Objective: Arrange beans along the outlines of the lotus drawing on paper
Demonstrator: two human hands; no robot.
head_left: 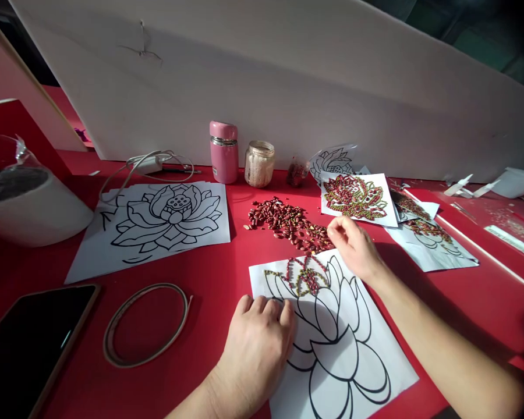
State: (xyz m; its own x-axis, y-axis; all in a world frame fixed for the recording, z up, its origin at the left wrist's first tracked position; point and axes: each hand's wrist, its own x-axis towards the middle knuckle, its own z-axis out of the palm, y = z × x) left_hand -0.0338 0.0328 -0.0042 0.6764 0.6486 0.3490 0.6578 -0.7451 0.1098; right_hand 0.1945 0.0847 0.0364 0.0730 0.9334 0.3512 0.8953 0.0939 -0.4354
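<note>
- Closest in, the left hand (pixel 259 343) lies back-up on the left side of the lotus sheet (pixel 334 352), which sits on the red surface (pixel 213 326) in front of the person. Its fingers look curled under, but can't tell how tightly or if they've got anything. If that hand drags sideways, the paper could go with it.
- Up at the sheet's far end, red and green beans (pixel 308 276) line some of the outlines. Can't say how well they're stuck, so a knuckle or sleeve brushing past might knock a few off the lines.
- The right hand (pixel 353 247) is bent in at the edge of the loose bean pile (pixel 288 224). A clumsy scoop there could roll strays onto the drawing, since the pile's right up by the paper's far edge.
- Past that is a bean-covered picture (pixel 353 198); the right wrist swinging outward might bump it.
- Hidden stuff, nearest first: the sheet's bottom is cut off by the frame, and the left palm is out of sight.
- Right fingers: no idea if they're shut or pinching a bean, the tips are too hard to read.
- Way back, the little clear container (pixel 296 171) is murky, and the cloudy jar (pixel 259 164) hides whatever's inside.
</note>
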